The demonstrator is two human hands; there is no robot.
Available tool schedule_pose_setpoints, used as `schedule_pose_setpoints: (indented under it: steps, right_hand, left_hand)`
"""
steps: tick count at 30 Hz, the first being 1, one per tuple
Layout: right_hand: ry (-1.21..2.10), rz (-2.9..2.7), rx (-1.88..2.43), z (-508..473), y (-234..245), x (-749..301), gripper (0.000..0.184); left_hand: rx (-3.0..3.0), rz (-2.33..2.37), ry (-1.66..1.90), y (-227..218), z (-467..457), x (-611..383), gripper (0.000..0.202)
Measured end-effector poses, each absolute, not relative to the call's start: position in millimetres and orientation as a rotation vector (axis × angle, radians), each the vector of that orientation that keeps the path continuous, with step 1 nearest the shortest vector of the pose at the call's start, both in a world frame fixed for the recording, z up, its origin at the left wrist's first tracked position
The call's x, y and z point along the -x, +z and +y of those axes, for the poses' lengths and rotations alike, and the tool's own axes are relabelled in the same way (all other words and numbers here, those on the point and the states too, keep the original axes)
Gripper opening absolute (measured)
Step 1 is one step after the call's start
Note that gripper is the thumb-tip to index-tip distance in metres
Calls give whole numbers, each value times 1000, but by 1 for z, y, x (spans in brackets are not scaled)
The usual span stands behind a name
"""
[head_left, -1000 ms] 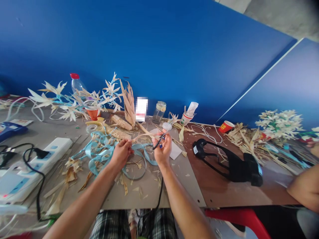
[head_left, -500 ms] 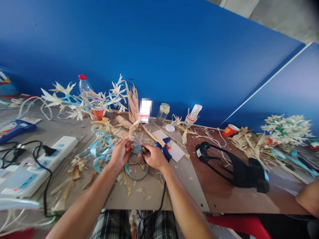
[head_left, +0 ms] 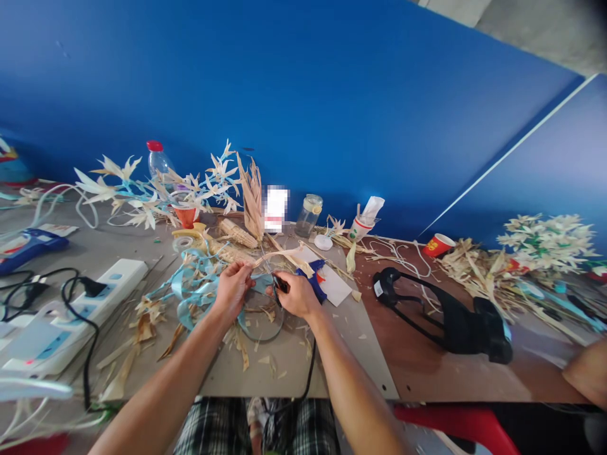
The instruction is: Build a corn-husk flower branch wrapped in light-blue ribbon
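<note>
My left hand (head_left: 233,289) pinches one end of a strip of dried corn husk (head_left: 275,254), which reaches out to the right. Black-handled scissors (head_left: 281,284) are gripped in my right hand (head_left: 298,294), with their blades pointing up and left beside the strip; whether they touch it I cannot tell. Below both hands a loop of light blue ribbon (head_left: 258,340) lies on the table. More blue ribbon (head_left: 180,291) is heaped left of my left hand. Just behind the hands lie dried corn cobs (head_left: 238,234). A blue glue gun (head_left: 318,284) rests right of my right hand, partly hidden.
Husk flowers on blue stems (head_left: 142,196) stand at the back left, near a white power strip (head_left: 114,278) with black cords. A clear jar (head_left: 309,215) and paper cups (head_left: 439,245) line the back. A black strap headset (head_left: 446,322) lies right, near another person's arm (head_left: 588,373).
The husk strip, upright above my left hand before, now points to the right. My left hand has turned slightly, and the scissors stay in my right hand.
</note>
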State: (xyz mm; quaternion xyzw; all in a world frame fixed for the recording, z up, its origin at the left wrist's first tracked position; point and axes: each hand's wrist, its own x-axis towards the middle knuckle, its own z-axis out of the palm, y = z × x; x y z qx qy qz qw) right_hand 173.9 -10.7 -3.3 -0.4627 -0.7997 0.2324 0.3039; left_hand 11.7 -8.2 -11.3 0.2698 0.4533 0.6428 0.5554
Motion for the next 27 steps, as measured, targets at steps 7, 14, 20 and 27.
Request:
schedule_pose_setpoints:
  steps: [7, 14, 20, 27]
  right_hand:
    - [628, -2095, 1221, -9, -6, -173, 21]
    - [675, -2083, 1218, -8, -5, -176, 18]
    - [841, -1996, 1194, -5, -8, -181, 15]
    - [1271, -1491, 1004, -2, -3, -180, 39]
  left_hand:
    - [-638, 1078, 1482, -10, -8, -12, 26]
    - [-648, 1131, 1477, -9, -8, -10, 27]
    - [-659, 1159, 1490, -6, -8, -10, 29]
    - [-757, 1142, 1460, -13, -6, -10, 30]
